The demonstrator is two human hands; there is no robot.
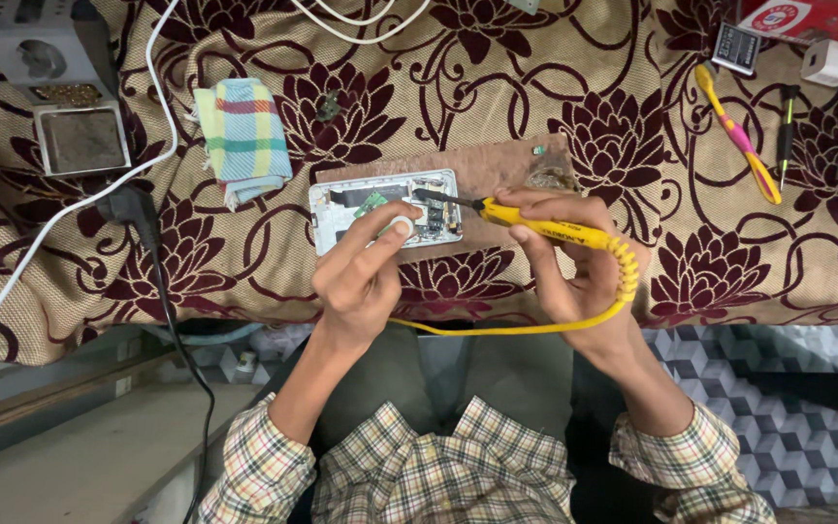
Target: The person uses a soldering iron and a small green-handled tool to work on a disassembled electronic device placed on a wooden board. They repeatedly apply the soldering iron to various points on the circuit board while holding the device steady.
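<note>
My right hand (564, 262) gripped the yellow soldering iron (535, 225), tip on the opened phone (385, 209) at ten o'clock; my left hand (361, 272) pinched the phone's lower edge on the surface (535, 97).

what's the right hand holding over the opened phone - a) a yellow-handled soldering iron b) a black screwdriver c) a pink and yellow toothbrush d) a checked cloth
a: the right hand grips a yellow-handled soldering iron with a coiled yellow cord, its dark tip resting on the insides of the opened phone, which the left hand steadies; the toothbrush, cloth and screwdriver lie untouched on the patterned table cover.
</note>
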